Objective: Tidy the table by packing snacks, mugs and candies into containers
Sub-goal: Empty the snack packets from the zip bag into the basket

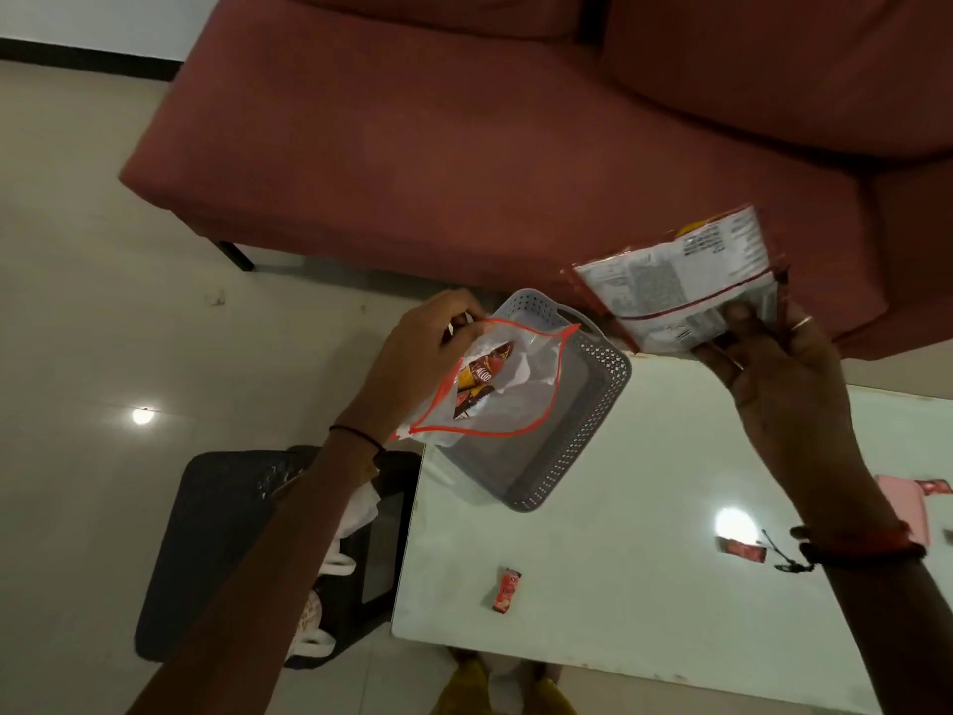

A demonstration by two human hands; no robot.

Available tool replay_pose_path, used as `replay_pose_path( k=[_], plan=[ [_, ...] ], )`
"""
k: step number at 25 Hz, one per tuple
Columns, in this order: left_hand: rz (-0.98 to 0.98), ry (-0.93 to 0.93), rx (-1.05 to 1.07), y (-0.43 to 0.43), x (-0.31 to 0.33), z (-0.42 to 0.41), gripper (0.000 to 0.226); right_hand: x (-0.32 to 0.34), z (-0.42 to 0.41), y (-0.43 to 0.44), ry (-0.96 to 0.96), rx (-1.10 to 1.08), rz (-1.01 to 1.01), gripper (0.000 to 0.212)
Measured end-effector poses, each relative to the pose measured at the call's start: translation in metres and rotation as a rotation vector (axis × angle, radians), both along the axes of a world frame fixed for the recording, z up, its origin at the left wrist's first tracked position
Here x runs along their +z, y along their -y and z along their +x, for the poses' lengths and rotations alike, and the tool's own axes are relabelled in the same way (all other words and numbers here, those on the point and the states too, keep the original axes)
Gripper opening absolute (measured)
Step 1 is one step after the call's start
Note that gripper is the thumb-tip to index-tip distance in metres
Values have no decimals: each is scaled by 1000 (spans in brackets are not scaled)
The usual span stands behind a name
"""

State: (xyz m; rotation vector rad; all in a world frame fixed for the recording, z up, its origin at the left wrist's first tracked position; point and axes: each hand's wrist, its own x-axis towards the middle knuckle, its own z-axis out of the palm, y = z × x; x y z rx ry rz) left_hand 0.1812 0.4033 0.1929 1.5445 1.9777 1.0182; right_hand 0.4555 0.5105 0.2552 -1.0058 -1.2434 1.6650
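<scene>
Currently, both hands raised over the table's far edge.
left hand (412, 353): pinched on rim of clear zip bag (495, 389), mouth gaping; snack wrapper inside.
right hand (773, 369): fingers clamped on lower edge of snack packet (675, 286), printed back facing camera, at 1 o'clock.
grey basket (593, 415): on white table (644, 585), under the zip bag, near far-left corner.
red candy (507, 590): on table at 6 o'clock, well apart from basket.
second red candy (742, 549): at 4 o'clock beside right wrist.
dark bin (216, 534): on floor at 8 o'clock, left of table.
</scene>
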Motion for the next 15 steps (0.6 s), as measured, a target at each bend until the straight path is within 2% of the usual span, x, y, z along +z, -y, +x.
replay_pose_path(
  k=[6, 9, 12, 15],
  plan=[
    [29, 32, 53, -7, -16, -3, 6, -134, -11, -67, 295, -65, -190, 32],
    [38, 5, 50, -9, -15, -6, 10, -193, -25, -78, 484, -42, -281, 28],
    [17, -7, 45, -12, -14, -6, 13, -230, -32, -84, 687, 23, -262, 29],
    [3, -16, 66, -14, -14, -5, 14, -260, -29, -95, 790, 94, -231, 34]
  ],
)
